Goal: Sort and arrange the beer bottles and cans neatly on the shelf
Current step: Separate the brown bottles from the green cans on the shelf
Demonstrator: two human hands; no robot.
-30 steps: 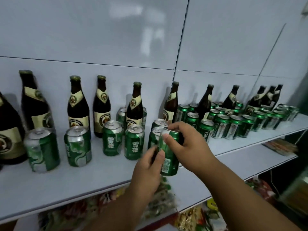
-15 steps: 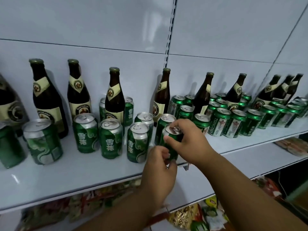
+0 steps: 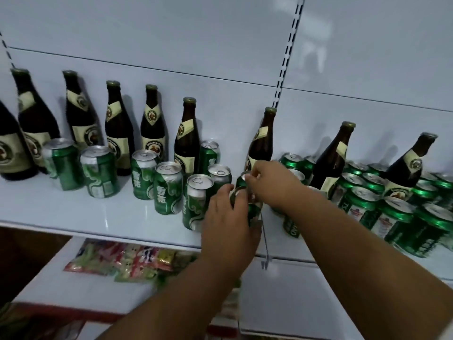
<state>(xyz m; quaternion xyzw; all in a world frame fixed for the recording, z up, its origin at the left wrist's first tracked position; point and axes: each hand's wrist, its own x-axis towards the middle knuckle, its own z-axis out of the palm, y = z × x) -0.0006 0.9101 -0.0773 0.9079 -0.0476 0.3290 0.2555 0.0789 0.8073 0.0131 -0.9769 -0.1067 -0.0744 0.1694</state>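
Note:
Both my hands hold one green beer can [image 3: 252,209] standing on the white shelf [image 3: 98,212] near its front edge. My left hand [image 3: 228,222] wraps the can's body and my right hand [image 3: 272,185] pinches its top rim. Just left of it stands a green can [image 3: 196,202], with several more green cans [image 3: 168,187] beyond. Dark brown beer bottles [image 3: 153,128] with cream labels line the back wall. One brown bottle [image 3: 262,141] stands right behind the held can.
A dense group of green cans [image 3: 392,217] with red-and-white labels fills the shelf's right side, with two more bottles [image 3: 331,158] among them. Snack packets [image 3: 127,261] lie on the lower shelf. A metal price-tag hook [image 3: 266,249] hangs at the shelf edge.
The can has gone from lifted in my hands to down on the shelf beside the other green cans. The view has shifted, so more bottles on the left show.

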